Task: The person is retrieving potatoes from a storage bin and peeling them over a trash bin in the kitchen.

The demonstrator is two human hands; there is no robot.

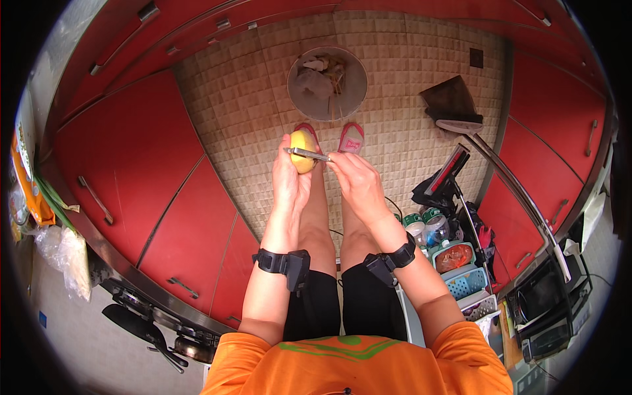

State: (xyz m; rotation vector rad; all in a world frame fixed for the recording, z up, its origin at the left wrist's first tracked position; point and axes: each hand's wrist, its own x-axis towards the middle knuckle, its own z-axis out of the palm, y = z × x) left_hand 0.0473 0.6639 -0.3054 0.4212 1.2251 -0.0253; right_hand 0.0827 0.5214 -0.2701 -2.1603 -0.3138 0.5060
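Note:
A rounded yellow piece of produce (pixel 300 163), whose exact kind I cannot tell, rests in my left hand (pixel 287 182). The fingers and thumb of that hand cup it from the near left side. My right hand (pixel 359 183) grips the handle end of a metal peeler (pixel 312 154). The peeler's head lies across the face of the produce, pointing left toward my left thumb. Both hands are held out over my feet. Just beyond them a round waste bin (pixel 345 109) stands on the floor, with plastic bags, scraps and thin sticks inside.
Red cabinets (pixel 123 153) flank the tiled floor. At right lie a dustpan (pixel 450 96), a long-handled broom (pixel 459 126) and a floor-cleaner head (pixel 447 169). Plastic bottles (pixel 435 228) and a blue basket (pixel 466 283) stand near my right arm. A frying pan (pixel 127 321) is at lower left.

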